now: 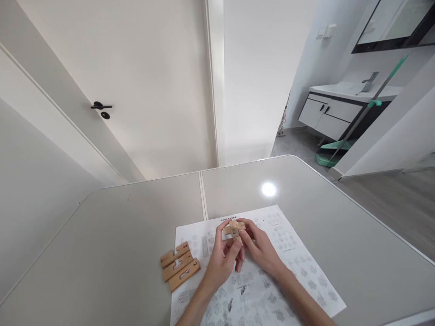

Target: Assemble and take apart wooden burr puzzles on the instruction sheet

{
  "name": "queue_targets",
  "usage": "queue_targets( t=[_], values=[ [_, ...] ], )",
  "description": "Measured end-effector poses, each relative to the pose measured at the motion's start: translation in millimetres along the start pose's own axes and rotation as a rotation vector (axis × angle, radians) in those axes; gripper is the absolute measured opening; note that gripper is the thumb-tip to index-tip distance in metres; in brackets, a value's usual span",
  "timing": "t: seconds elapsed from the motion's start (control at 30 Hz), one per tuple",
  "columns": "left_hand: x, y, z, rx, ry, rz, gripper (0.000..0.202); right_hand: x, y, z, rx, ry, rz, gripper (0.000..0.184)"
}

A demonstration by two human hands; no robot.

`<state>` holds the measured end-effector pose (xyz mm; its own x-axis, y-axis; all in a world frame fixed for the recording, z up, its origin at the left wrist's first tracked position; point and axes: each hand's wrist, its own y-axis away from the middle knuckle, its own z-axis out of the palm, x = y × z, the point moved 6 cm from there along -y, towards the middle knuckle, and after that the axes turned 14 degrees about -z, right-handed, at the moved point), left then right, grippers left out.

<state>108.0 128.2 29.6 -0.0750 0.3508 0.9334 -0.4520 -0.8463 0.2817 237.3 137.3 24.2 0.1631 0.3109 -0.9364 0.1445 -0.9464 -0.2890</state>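
Note:
Between both hands, above a printed sheet [295,244], is a small cluster of interlocked wooden puzzle pieces [234,228] that cross each other; dark numerals mark them. My left hand [224,253] grips the cluster from the left and below, thumb near its lower end. From the right, my right hand [256,242] closes its thumb and fingers on the same cluster. Fingers cover parts of the pieces, so how they join is partly hidden. Left of my left hand, several flat notched wooden pieces [180,266] with numerals lie side by side, partly over the sheet's left edge.
The grey table [136,240] has a seam running across it and a pale raised edge. A white door [163,90] with a black handle [101,107] stands behind it. At the right are a sink cabinet [329,113] and a green broom with a dustpan [328,158].

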Motion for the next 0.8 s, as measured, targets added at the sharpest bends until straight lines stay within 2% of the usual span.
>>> queue_targets(
  t=[0.2, 0.3, 0.4, 0.53, 0.8],
  values=[
    [0, 1, 1.6, -0.059, 0.011, -0.006, 0.062, -7, 1, -8, 0.104, 0.246, -0.217, 0.025],
    [-1, 1, 1.6, -0.071, 0.016, -0.005, 0.060, -9, 3, -10, 0.135, 0.327, -0.269, 0.027],
    [-3, 1, 1.3, -0.076, 0.016, -0.013, 0.060, -7, 4, -11, 0.133, 0.323, -0.253, 0.034],
    [-5, 2, 1.4, -0.062, -0.026, -0.028, 0.061, -3, 3, -10, 0.090, 0.205, -0.150, 0.042],
    [-9, 6, 3.1, 0.033, -0.214, -0.035, 0.053, 5, 1, -11, 0.108, 0.049, -0.033, 0.048]
  ],
)
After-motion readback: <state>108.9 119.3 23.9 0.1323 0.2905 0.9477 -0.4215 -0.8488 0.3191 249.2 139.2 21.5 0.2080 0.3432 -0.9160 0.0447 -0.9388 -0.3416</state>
